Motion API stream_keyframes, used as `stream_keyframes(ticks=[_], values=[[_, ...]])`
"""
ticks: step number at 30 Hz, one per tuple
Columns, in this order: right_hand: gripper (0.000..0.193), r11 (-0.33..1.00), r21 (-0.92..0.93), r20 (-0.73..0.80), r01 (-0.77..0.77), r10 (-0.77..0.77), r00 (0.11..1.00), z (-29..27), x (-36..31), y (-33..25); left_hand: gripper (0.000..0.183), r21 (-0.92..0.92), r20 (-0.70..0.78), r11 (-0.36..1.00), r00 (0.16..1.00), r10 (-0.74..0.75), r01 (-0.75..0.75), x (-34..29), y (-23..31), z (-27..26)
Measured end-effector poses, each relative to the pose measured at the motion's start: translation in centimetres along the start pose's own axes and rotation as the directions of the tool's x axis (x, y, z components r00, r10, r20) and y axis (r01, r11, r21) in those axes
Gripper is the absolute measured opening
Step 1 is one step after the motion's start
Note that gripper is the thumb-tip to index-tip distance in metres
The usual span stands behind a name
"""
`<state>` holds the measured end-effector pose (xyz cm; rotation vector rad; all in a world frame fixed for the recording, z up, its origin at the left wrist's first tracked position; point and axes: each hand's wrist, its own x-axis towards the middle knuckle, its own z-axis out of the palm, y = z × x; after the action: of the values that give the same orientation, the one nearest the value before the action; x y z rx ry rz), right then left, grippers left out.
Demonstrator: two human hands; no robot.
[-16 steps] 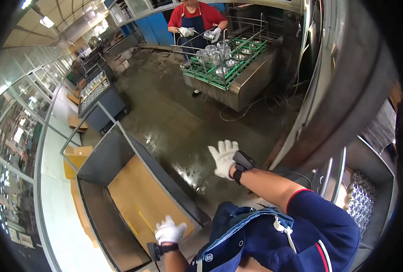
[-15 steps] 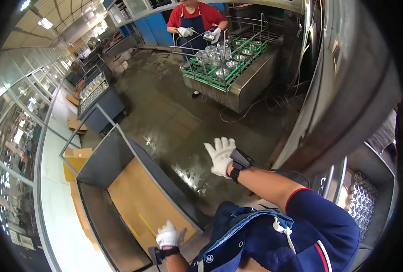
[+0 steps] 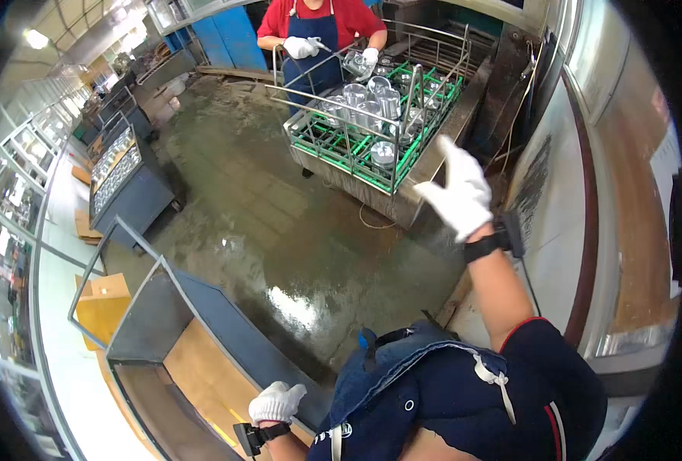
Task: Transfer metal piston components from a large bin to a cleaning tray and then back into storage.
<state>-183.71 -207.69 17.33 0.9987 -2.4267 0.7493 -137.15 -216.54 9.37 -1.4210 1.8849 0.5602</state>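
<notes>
My right hand [image 3: 460, 192], in a white knit glove with a black strap at the wrist, is raised in front of me with nothing in it. Its thumb and fingers are spread, and in the picture it overlaps the near corner of a metal washing tank [image 3: 425, 178]. A wire rack with green bars [image 3: 341, 163] sits on that tank, with several clear glass jars [image 3: 368, 115] in it. Low on the left, my gloved left hand [image 3: 277, 402] hangs by the side of a grey metal cart [image 3: 253, 326]. It is empty, thumb apart and fingers loosely bent.
Cardboard [image 3: 203, 369] lines the cart. Across the tank stands a person in a red top and blue apron [image 3: 322, 73], white gloves on a glass jar. A cart of glassware [image 3: 118, 173] stands farther left on the wet floor [image 3: 279, 230]. A wall panel [image 3: 548, 223] rises at right.
My right hand has risen and gone right, toward the tank. The view has swung, bringing the rack closer. My left hand's fingers have bent more; the person across still handles the jar.
</notes>
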Motion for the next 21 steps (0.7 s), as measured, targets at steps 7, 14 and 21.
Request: stream_keyframes(ticks=[7, 14, 21], values=[[0.086, 0.947, 0.021, 0.046, -0.321, 0.320, 0.946, 0.0, 2.6, 13.0, 0.048, -0.071, -0.159, 0.997, 0.987, 0.016, -0.028, 5.0, 5.5, -10.1], [0.071, 0.870, 0.301, 0.003, -0.391, 0.410, 0.912, 2.8, 8.3, 17.1, 0.056, -0.010, -0.410, 0.988, 0.902, 0.135, -0.152, 10.0, 16.8, -21.1], [0.064, 0.866, 0.461, -0.113, -0.191, 0.271, 0.956, 7.6, 23.5, 15.0, 0.041, 0.312, -0.615, 0.909, 0.671, 0.415, -0.277, 14.2, 27.3, -33.4]])
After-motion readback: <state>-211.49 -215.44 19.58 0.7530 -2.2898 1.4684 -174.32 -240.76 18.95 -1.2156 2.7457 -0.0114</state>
